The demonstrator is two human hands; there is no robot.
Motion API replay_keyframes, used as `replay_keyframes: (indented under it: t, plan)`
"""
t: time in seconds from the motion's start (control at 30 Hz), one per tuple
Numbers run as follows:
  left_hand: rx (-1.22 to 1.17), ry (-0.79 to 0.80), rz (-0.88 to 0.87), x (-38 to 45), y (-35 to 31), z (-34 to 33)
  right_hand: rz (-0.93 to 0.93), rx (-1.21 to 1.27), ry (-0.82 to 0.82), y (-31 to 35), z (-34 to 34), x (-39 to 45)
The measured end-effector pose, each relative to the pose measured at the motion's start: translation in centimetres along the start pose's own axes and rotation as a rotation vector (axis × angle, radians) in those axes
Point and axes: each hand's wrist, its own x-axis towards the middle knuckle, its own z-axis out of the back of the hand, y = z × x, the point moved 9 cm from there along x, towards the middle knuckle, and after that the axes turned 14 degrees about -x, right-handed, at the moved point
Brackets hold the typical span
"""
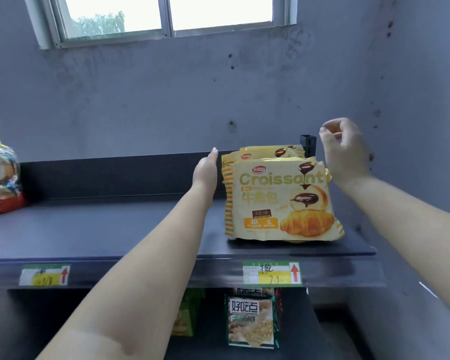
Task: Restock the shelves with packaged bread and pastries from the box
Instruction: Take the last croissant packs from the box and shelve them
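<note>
Several yellow croissant packs (pixel 278 198) stand upright in a row at the right end of the dark top shelf (pixel 115 229). My left hand (pixel 207 170) lies flat with straight fingers against the left side of the packs. Above and to the right of them hovers my right hand (pixel 344 149), its fingers loosely curled and holding nothing, clear of the packs. The box is out of sight.
A bag of packaged bread (pixel 0 178) stands at the shelf's far left. Price labels (pixel 272 272) hang on the shelf's front edge. On the lower shelf stand a green biscuit pack (pixel 252 320) and other packs. A black shelf post (pixel 308 145) rises behind the croissants, near the wall.
</note>
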Motion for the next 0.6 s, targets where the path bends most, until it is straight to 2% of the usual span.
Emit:
replay_keyframes:
  t: [0.1,0.23,0.33,0.43,0.6]
  plan:
    - [0.261,-0.059,-0.212,-1.6,-3.3,2.9,0.274,-0.100,0.104,6.0,-1.9,0.3]
    - [0.614,-0.201,-0.329,-5.1,-6.6,8.5,0.509,-0.109,0.253,13.5,-6.5,-3.4]
    - [0.884,-0.326,-0.335,-8.8,-8.5,14.2,0.587,-0.106,0.355,18.3,-9.9,-8.1]
    - [1.177,-0.379,-0.327,-12.6,-9.8,20.4,0.637,-0.090,0.478,23.2,-13.0,-14.1]
    - [1.380,-0.503,-0.213,-20.3,-11.2,33.5,0.737,-0.005,0.667,33.6,-17.7,-25.9]
